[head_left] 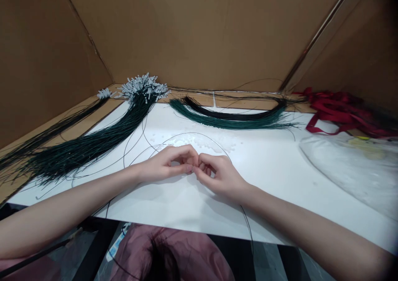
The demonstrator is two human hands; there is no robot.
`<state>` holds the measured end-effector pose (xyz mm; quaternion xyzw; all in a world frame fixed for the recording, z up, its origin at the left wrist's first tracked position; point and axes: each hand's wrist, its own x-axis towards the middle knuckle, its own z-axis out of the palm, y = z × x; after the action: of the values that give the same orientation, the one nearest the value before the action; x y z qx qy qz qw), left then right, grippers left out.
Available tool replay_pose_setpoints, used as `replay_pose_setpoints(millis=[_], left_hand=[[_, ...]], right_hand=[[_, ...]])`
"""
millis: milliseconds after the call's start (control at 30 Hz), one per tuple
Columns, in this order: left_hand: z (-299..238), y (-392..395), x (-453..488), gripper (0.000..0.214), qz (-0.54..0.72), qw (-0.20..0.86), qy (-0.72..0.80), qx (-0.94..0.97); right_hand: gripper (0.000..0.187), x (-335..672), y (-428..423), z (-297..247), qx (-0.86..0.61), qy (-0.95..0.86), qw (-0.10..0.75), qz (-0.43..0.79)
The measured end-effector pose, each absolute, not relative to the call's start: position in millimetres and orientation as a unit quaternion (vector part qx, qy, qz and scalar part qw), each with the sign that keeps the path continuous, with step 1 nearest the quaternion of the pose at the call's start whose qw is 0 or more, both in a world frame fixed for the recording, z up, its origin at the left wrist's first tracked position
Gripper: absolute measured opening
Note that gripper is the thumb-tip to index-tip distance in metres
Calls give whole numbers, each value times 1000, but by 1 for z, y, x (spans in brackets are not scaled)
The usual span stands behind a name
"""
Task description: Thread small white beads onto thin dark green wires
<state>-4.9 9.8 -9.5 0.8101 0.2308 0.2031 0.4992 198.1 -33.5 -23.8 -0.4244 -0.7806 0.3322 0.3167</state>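
Observation:
My left hand (169, 163) and my right hand (217, 174) meet over the middle of a white table (273, 165), fingertips pinched together. Between them runs a thin dark wire (186, 134) that arcs in a loop behind the hands and trails off the front edge by my right wrist. What sits at the pinch point is too small to make out. Small white beads (199, 141) lie scattered on the table just beyond the hands.
A thick bundle of dark green wires tipped with white beads (93, 142) fans across the left. A curved bundle of bare green wires (230, 119) lies at the back. Red ribbons (338, 111) and a clear plastic bag (351, 169) are at right. Cardboard walls (199, 32) enclose the table.

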Motion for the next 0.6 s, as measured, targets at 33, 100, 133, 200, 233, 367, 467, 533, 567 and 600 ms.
replay_pose_setpoints(millis=[33, 100, 133, 200, 233, 367, 467, 533, 567, 600], left_hand=[[-9, 10, -5, 13, 203, 499, 231, 810], [-9, 10, -5, 13, 202, 498, 232, 811], [-10, 10, -5, 13, 202, 497, 232, 811], [-10, 10, -5, 13, 201, 498, 231, 811], [-10, 10, -5, 13, 201, 499, 231, 811], [-10, 10, -5, 13, 203, 503, 230, 808], [-9, 10, -5, 12, 201, 504, 230, 808], [-9, 10, -5, 11, 200, 502, 231, 809], [-9, 10, -5, 12, 200, 500, 232, 810], [-9, 10, -5, 12, 200, 498, 233, 811]], right_hand=[[12, 198, -33, -24, -424, -781, 316, 332], [12, 198, -33, -25, -422, -783, 317, 329], [13, 198, -33, -25, -422, -784, 316, 327], [12, 198, -33, -25, -424, -785, 315, 324], [12, 198, -33, -25, -426, -785, 313, 324], [13, 199, -33, -25, -424, -784, 316, 324], [13, 199, -33, -25, -424, -785, 317, 323], [13, 198, -33, -25, -425, -785, 316, 322], [12, 198, -33, -25, -425, -785, 316, 323], [12, 198, -33, -25, -426, -784, 316, 323]])
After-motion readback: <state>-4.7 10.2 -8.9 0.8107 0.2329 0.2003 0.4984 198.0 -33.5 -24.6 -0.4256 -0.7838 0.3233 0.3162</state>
